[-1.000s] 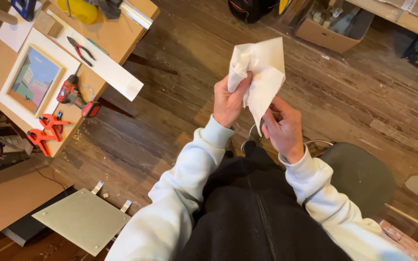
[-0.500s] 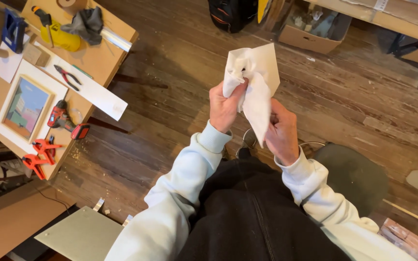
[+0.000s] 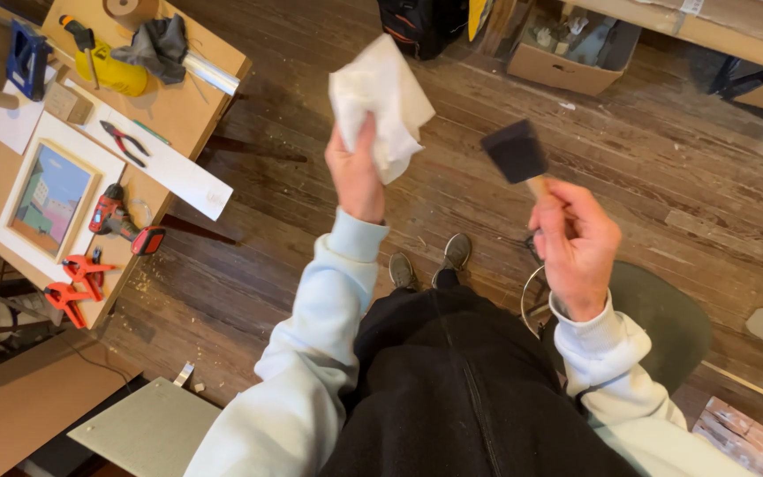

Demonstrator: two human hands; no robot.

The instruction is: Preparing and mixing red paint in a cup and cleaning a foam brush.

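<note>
My left hand [image 3: 355,172] is raised and grips a crumpled white paper towel [image 3: 381,97]. My right hand [image 3: 576,243] holds a foam brush [image 3: 516,152] by its wooden handle, the dark foam head pointing up and left. The two hands are apart, with the brush head clear of the towel. I stand on a wooden floor, my shoes [image 3: 430,261] showing below between my arms.
A workbench [image 3: 187,110] at the left carries a framed picture [image 3: 50,199], a red drill [image 3: 117,221], orange clamps [image 3: 77,283], pliers [image 3: 125,141] and a yellow tool [image 3: 112,71]. A green stool [image 3: 664,318] stands by my right arm. A cardboard box [image 3: 567,53] sits beyond.
The hands were together with the towel wrapped over the brush. Now they have parted: the left keeps the towel, the right has drawn the brush out to the right.
</note>
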